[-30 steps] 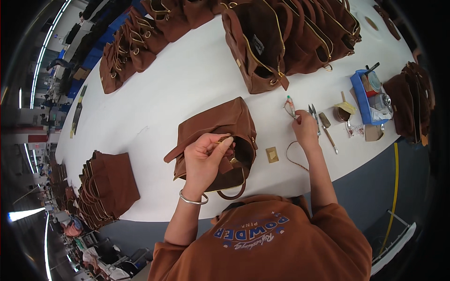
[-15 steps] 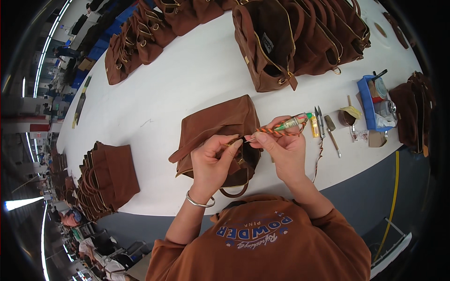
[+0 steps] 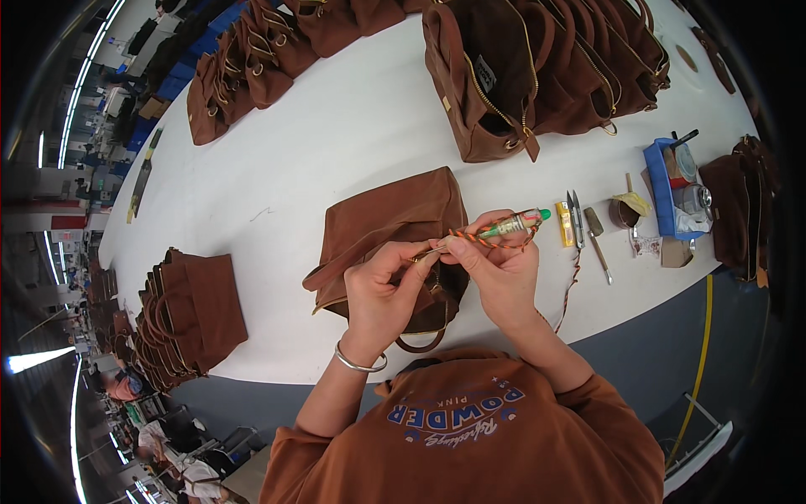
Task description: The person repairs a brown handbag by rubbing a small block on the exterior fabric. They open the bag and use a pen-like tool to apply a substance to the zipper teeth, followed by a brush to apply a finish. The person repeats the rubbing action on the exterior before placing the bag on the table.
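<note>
A brown handbag (image 3: 403, 199) lies on the white table in front of me, its open zipped side towards my body. My left hand (image 3: 375, 290) is over the bag's opening, thumb and forefinger pinched on something small that I cannot make out. Against it, fingertip to fingertip, is my right hand (image 3: 507, 286). This hand is closed round a small clear tube with a green end (image 3: 514, 224), which lies across its fingers. A twisted orange and black cord (image 3: 468, 236) loops from the tube to the fingertips. A thin, needle-like piece shows faintly between the two hands.
Right of my hands lie snips (image 3: 575, 220), a yellow packet (image 3: 565, 228), a brush-like tool (image 3: 598, 244) and a small cup (image 3: 622, 213). Beyond stands a blue bin (image 3: 663, 190) of supplies. Brown bags stand far right (image 3: 537, 76), far left (image 3: 243, 71) and near left (image 3: 197, 311).
My fingertips have come closer together over the bag's opening. The green-ended tube has tipped slightly lower in my right hand. The bag lies nearly as before.
</note>
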### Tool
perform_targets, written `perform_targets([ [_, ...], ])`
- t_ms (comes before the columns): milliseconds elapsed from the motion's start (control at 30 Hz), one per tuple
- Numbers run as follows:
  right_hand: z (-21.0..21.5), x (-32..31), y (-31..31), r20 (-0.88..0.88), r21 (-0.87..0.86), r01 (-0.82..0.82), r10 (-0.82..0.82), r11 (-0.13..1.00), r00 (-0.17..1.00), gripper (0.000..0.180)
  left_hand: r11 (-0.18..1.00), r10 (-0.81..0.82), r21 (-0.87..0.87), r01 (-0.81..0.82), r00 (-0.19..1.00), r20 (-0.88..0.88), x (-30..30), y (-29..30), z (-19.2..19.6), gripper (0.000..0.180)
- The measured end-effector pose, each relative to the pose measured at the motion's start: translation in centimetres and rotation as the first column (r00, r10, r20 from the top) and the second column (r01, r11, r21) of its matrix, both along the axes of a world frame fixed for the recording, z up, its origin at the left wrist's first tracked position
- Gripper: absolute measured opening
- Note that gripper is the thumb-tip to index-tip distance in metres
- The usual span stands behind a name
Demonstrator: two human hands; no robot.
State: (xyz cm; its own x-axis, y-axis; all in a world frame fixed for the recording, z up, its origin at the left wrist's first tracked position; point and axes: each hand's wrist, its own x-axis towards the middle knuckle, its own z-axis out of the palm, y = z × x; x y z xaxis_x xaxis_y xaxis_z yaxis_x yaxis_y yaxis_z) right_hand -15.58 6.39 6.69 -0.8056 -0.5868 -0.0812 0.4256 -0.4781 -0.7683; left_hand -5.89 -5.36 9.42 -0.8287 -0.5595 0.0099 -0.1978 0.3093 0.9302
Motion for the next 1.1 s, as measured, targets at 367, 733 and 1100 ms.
perform_targets([
  [367,0.29,0.24,0.06,-0.059,0.056,0.003,0.001,0.998,0.998,0.023,0.999,-0.004,-0.036,0.004,1.0,0.0,0.02,-0.02,0.04,0.01],
  [733,-0.27,0.35,-0.02,-0.088,0.06,0.006,-0.001,0.998,0.996,0.022,0.999,-0.013,-0.046,0.013,1.0,-0.003,0.4,-0.07,-0.53,0.011],
  [1100,-0.15,0.26,0.11,-0.236,0.114,0.033,-0.005,0.993,0.972,0.021,0.998,-0.009,-0.063,0.008,1.0,-0.017,0.4,0.15,-0.45,0.011],
])
